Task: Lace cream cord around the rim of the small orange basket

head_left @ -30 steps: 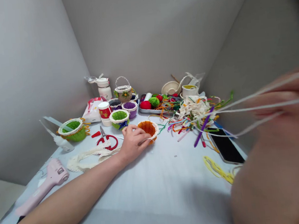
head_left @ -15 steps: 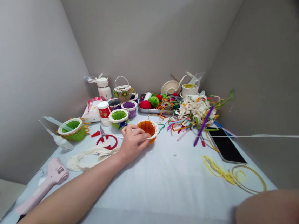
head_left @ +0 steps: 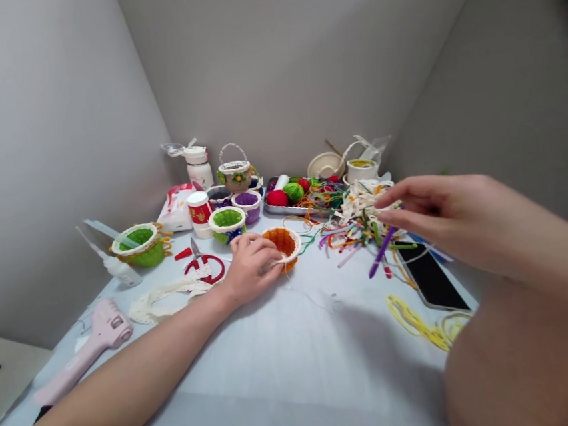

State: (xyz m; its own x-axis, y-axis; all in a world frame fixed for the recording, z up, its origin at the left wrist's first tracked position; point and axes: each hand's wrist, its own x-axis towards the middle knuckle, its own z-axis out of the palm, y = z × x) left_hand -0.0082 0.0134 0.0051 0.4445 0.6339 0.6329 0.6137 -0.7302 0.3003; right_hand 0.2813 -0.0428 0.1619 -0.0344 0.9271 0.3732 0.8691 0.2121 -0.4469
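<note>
My left hand [head_left: 253, 264] rests on the near left side of a small orange woven basket [head_left: 283, 242] with a white lace rim, fingers closed over that rim. My right hand [head_left: 439, 215] is raised above the right of the table, thumb and forefinger brought close in a pinch. A thin white thread [head_left: 317, 301] lies slack near the basket, and a pale strand loops below my right hand. What sits right at the fingertips is too small to make out clearly. Behind the right hand are a purple pipe cleaner [head_left: 381, 257] and a heap of cream lace [head_left: 363, 198].
Left of the basket lie red-handled scissors [head_left: 205, 269], a lace strip [head_left: 147, 306] and a pink glue gun [head_left: 93, 345]. Several finished baskets stand behind, with a metal tray [head_left: 284, 211] of yarn balls. A black phone [head_left: 434, 279] and yellow cord [head_left: 415, 324] lie at right.
My right hand has come into view from the right. The white thread, stretched taut to the right before, now hangs slack. My left hand stays on the orange basket.
</note>
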